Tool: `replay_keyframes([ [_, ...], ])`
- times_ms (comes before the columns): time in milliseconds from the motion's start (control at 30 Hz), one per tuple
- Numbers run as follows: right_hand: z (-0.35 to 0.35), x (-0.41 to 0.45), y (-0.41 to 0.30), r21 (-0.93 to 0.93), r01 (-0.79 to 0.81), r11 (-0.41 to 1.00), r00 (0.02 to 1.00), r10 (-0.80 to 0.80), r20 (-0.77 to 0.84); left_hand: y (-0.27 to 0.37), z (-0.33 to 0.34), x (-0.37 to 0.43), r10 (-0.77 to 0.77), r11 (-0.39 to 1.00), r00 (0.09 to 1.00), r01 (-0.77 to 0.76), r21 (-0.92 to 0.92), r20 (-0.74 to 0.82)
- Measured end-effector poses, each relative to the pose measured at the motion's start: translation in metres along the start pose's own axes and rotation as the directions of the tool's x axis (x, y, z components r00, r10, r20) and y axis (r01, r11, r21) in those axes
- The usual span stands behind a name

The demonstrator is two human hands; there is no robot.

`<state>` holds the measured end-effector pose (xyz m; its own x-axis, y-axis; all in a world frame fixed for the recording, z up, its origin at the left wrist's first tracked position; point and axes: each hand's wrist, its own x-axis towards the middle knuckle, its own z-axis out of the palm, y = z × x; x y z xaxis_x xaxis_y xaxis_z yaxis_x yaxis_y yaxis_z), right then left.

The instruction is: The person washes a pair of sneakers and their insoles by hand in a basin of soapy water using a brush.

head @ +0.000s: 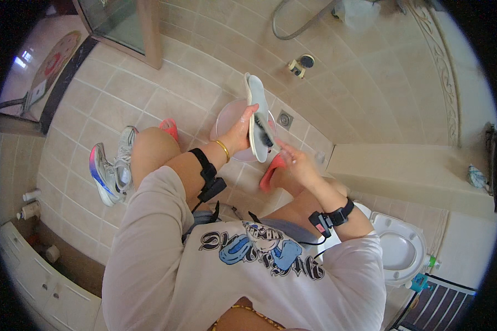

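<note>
My left hand (241, 129) grips light-coloured shoe insoles (256, 89), held upright over a pale bucket (223, 120). Two edges show at their top, so there seem to be two, one against the other. Against the lower half of the front insole lies a scrubbing brush (265, 134) with dark bristles. My right hand (298, 163) has its fingers at the brush's back; they are slightly blurred. Most of the bucket's inside is hidden behind the insoles and my left hand.
A pair of grey sneakers (114, 169) sits on the tiled floor beside my left knee. Red slippers (271, 173) are on my feet. A floor drain (285, 119) lies past the bucket. To my right is a toilet (397, 248); a glass-panelled door (149, 37) stands at upper left.
</note>
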<state>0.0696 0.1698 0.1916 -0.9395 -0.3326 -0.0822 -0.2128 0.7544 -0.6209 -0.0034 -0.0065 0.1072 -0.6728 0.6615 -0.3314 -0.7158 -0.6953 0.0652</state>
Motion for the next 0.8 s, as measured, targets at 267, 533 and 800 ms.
replay_keyframes([
  [267, 0.042, 0.069, 0.018, 0.012, -0.248, 0.969, 0.968, 0.247, 0.036, -0.017, -0.012, 0.011, 0.062, 0.971, 0.980, -0.015, 0.240, -0.189],
  [533, 0.028, 0.077, 0.009, 0.036, -0.270, 0.962, 0.959, 0.266, 0.104, -0.008, -0.012, 0.003, 0.003, 0.959, 0.984, 0.048, 0.279, -0.179],
  [800, 0.035, 0.075, 0.025, -0.047, -0.199, 0.979, 0.977, 0.202, 0.067, -0.022, -0.008, 0.000, 0.106, 0.913, 0.978, -0.024, 0.407, -0.181],
])
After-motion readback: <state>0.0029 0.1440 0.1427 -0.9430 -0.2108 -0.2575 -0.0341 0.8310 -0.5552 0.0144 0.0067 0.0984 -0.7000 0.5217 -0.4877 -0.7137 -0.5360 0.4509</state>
